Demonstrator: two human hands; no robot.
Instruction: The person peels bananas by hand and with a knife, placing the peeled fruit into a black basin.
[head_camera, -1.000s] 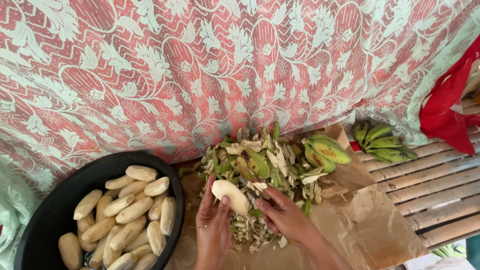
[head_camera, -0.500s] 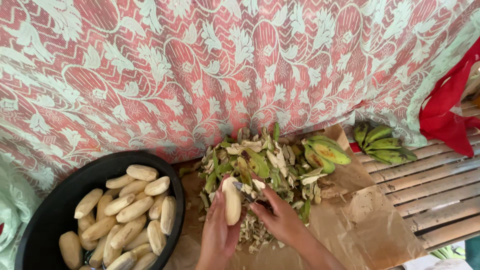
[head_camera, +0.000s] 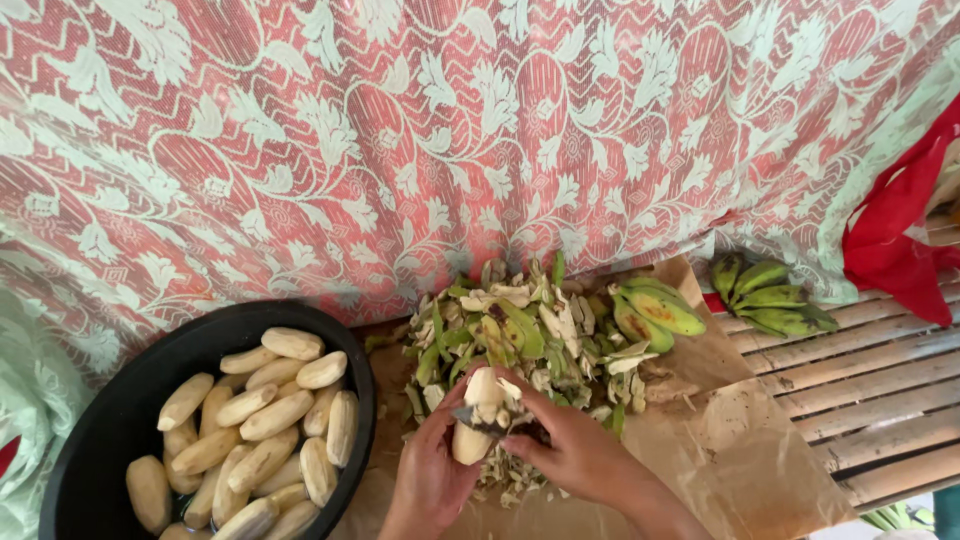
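Change: half a second back the peeled banana lay lower, by the left palm; now it stands more upright between both hands, with the right hand closer over it; a second back it lay slanted across the fingertips.
Left hand: fingers curled round the lower half of the pale banana, gripping it from the left; wrist cut off by the bottom edge.
Right hand: fingers closed on a small dark blade laid across the banana; likely a knife, though its handle is hidden in the fist.
Banana position: over the front edge of the peel heap, above the brown paper.
Black basin: to the left, holding many peeled bananas; its lower rim runs out of view.
Green bananas: two unpeeled on the heap's right side; a small bunch well apart on the bamboo slats.
Backdrop: red and pale floral cloth; red fabric at right, partly cut off.
Hard to make out: the banana's lower tip, hidden behind the left hand.
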